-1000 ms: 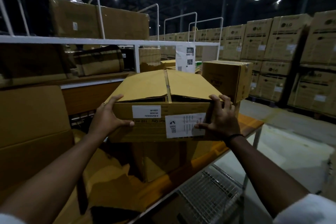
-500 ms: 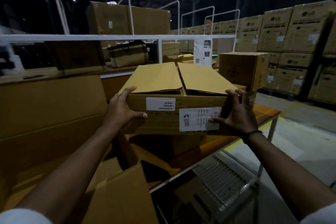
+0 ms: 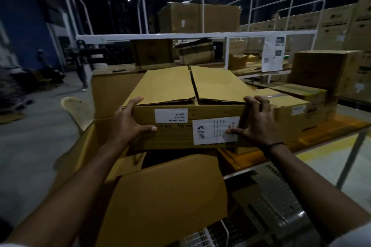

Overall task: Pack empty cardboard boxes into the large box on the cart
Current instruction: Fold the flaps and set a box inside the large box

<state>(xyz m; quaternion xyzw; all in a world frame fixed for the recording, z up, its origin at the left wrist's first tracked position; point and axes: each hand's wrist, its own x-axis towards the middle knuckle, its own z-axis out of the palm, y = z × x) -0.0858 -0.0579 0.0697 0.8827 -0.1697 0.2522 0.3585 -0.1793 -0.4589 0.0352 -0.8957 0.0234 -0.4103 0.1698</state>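
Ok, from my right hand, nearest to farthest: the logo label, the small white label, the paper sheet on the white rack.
1. Logo label: touching the right hand, at its thumb.
2. Small white label: up and left of the logo label.
3. Paper sheet: far back, on the white rack.

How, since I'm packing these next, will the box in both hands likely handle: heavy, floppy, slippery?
The box is probably light: the left hand and right hand hold it by its near corners alone. Its walls look stiff, but the top flaps gape unsealed and may flop. Plain cardboard should grip well.
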